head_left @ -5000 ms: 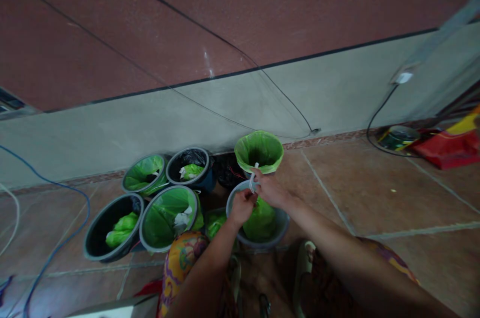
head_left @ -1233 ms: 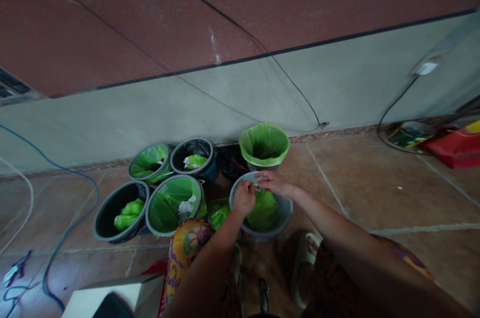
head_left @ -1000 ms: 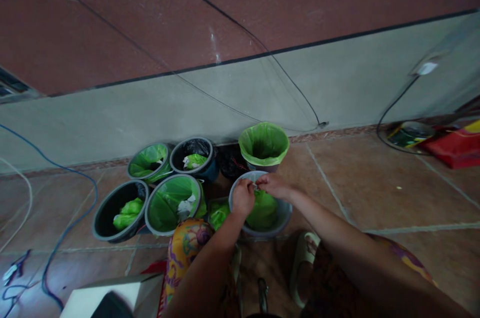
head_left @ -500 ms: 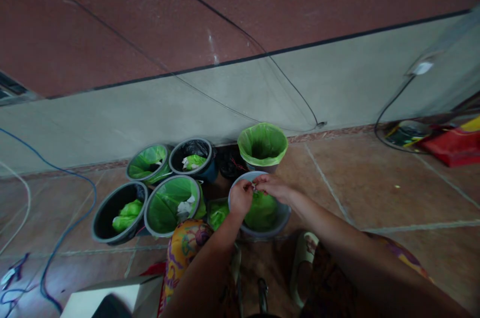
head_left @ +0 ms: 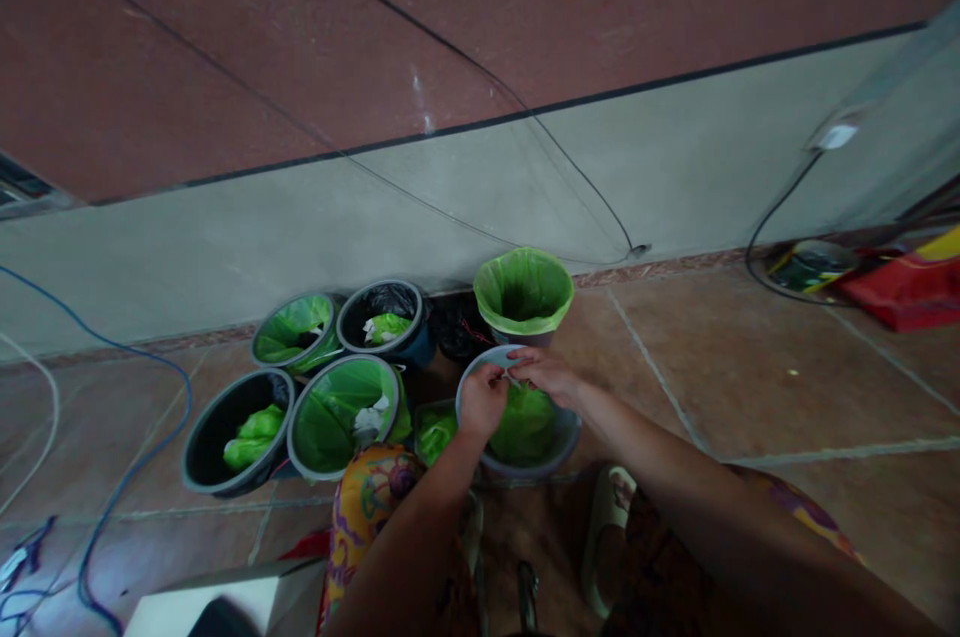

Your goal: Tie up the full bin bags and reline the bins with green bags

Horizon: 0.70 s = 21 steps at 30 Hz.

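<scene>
Two hands (head_left: 484, 399) (head_left: 546, 375) hold one green bag (head_left: 523, 427) in one bucket (head_left: 568, 434)

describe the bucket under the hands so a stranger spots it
By the pale wall stand several buckets. The grey bucket is front right, before a green-lined bin. Unlike those dark or lined buckets, it shows bare grey walls around a green bag.

Lime-green bag (head_left: 525, 425) in a bluish-grey bucket (head_left: 568, 437) beside the left grip (head_left: 482, 402); left of it, a green-lined bin (head_left: 326, 417); beyond it, maroon-over-grey wall (head_left: 300, 27); below it, orange cloth (head_left: 375, 497) with purple swirls
</scene>
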Each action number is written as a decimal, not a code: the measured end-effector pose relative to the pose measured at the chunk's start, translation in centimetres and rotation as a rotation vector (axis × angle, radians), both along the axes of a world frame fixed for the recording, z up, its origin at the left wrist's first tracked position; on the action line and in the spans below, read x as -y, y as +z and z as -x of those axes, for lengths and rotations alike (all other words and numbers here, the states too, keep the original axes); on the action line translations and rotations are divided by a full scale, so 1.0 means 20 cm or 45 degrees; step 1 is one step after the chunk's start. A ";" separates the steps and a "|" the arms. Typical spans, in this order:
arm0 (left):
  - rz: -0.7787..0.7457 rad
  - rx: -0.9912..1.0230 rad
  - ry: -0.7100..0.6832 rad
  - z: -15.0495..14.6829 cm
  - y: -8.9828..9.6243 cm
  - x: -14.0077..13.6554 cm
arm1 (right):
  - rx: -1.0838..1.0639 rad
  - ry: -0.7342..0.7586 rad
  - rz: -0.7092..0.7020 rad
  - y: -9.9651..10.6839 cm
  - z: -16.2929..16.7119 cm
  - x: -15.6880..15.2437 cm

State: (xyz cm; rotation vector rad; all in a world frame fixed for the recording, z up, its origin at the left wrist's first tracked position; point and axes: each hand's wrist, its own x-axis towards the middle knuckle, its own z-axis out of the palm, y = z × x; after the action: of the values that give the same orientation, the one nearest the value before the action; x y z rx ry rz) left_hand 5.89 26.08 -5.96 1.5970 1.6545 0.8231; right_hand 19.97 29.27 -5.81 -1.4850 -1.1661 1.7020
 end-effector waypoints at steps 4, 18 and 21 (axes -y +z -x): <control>-0.012 -0.114 0.078 0.01 0.00 -0.01 | 0.119 0.119 -0.157 0.01 0.01 0.01; 0.037 -0.144 0.068 0.03 -0.04 -0.02 | 0.969 0.475 -0.652 -0.05 -0.01 0.02; 0.041 -0.203 0.071 0.03 -0.04 -0.01 | 0.982 0.509 -0.612 -0.05 -0.02 0.02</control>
State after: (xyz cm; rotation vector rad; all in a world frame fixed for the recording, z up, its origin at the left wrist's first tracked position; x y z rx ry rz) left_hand 5.20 26.32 -6.70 1.6365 1.8227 0.7083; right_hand 20.46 28.86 -6.73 -1.6971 -2.2105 0.9189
